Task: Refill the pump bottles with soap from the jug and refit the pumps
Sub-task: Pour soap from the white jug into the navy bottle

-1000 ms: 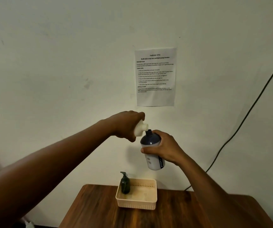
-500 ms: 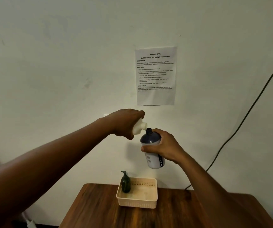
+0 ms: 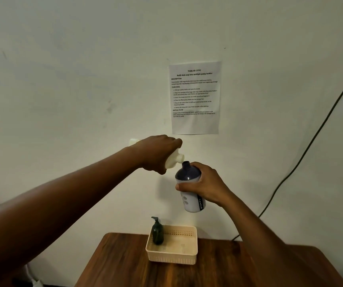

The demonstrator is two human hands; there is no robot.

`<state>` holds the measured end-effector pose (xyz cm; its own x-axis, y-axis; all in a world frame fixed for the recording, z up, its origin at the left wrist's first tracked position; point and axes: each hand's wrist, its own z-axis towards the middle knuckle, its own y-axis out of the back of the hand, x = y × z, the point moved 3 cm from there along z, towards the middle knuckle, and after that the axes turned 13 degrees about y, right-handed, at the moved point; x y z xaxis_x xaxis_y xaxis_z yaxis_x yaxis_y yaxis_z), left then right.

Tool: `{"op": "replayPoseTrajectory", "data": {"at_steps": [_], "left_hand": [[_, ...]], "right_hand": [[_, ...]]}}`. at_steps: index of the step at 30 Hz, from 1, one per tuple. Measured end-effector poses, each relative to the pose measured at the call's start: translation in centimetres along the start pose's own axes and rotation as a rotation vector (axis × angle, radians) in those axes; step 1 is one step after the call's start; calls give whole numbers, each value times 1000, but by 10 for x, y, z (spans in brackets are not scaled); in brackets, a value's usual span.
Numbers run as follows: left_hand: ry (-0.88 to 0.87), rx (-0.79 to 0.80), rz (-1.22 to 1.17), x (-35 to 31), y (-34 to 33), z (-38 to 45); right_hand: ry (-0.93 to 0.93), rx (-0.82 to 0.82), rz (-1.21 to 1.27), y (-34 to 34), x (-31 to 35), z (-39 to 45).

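Fingers (image 3: 189, 186) around tilted bottle (image 3: 190, 189)

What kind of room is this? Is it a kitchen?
Probably not a kitchen. It looks like a plain room set up for a practice task: a printed task sheet taped to a bare wall, a small wooden table, and one cream basket holding a green pump bottle.

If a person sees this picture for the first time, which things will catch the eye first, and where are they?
In the middle, held up in front of the wall, the left hand tips a cream jug with its spout at the open neck of a white and dark blue bottle, gripped by the right hand. Below, a dark green pump bottle stands in a beige basket on the wooden table.
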<state>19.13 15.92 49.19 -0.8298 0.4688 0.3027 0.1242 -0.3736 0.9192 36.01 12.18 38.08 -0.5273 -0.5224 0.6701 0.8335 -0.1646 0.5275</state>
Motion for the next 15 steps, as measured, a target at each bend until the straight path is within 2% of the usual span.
{"op": "replayPoseTrajectory", "data": {"at_steps": [15], "left_hand": [[-34, -24, 103, -2, 9, 2]], "right_hand": [[9, -8, -21, 0, 2, 0]]}}
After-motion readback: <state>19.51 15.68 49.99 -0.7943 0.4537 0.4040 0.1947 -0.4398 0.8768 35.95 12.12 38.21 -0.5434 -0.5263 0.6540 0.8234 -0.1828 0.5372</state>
